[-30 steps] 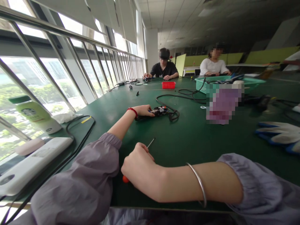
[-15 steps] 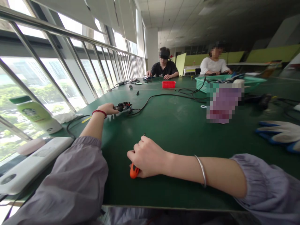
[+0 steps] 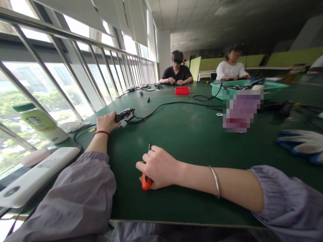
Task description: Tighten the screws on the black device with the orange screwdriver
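My left hand (image 3: 108, 121) is closed around the near end of a dark, narrow device with exposed inner parts (image 3: 124, 115), held just over the green table. From its far end runs a black cable (image 3: 161, 107), which trails off to the right. Closer to me, my right hand (image 3: 160, 167) wraps round a screwdriver (image 3: 146, 182) with an orange and black handle. Its thin metal shaft pokes out beyond the knuckles, pointing away from me. Most of the handle is hidden by my fingers.
A green-capped bottle (image 3: 37, 122) and a white flat case (image 3: 40, 174) stand at the left by the railing. A red tray (image 3: 182, 90), a teal basket (image 3: 219, 90) and work gloves (image 3: 300, 143) lie further off. Two people sit at the far side.
My left hand has drawn back to the left with the device, which now tilts differently. My right hand has turned slightly, so more of the screwdriver's shaft shows.
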`<act>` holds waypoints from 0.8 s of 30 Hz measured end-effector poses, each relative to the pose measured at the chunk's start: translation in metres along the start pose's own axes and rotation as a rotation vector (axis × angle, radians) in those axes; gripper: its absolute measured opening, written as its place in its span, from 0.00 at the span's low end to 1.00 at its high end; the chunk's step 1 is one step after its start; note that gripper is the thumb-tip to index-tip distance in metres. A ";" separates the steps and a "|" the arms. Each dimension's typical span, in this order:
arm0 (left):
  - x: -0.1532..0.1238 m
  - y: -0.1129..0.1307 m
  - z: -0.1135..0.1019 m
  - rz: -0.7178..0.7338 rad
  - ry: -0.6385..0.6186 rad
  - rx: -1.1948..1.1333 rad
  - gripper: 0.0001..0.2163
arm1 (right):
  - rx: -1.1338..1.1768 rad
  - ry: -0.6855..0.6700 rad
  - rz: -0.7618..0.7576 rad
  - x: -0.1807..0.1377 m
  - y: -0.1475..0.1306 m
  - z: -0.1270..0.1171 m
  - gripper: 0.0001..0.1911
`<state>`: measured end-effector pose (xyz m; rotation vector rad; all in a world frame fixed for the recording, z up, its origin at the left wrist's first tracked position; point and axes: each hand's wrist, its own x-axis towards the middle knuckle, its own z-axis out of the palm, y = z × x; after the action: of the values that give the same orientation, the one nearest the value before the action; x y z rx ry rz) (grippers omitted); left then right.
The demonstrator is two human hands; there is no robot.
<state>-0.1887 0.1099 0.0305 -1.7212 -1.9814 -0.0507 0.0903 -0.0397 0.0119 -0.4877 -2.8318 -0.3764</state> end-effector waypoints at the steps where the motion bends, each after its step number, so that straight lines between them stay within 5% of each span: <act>1: 0.000 -0.001 0.003 0.003 0.020 -0.011 0.19 | 0.002 0.003 -0.003 0.000 0.000 0.000 0.15; 8: 0.002 -0.006 0.016 0.033 0.291 -0.089 0.19 | 0.057 0.094 0.034 -0.002 0.012 0.010 0.14; 15: 0.014 0.010 0.008 0.153 0.476 -0.144 0.20 | -0.128 0.293 0.174 -0.037 0.098 0.026 0.18; 19: 0.020 0.020 0.003 0.303 0.499 -0.138 0.18 | -0.175 0.256 0.342 -0.062 0.136 0.029 0.15; 24: 0.015 0.026 0.000 0.326 0.426 -0.166 0.17 | -0.172 0.229 0.405 -0.068 0.146 0.031 0.18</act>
<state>-0.1658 0.1290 0.0289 -1.9255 -1.4096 -0.4401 0.1981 0.0827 -0.0057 -0.9633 -2.4146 -0.5540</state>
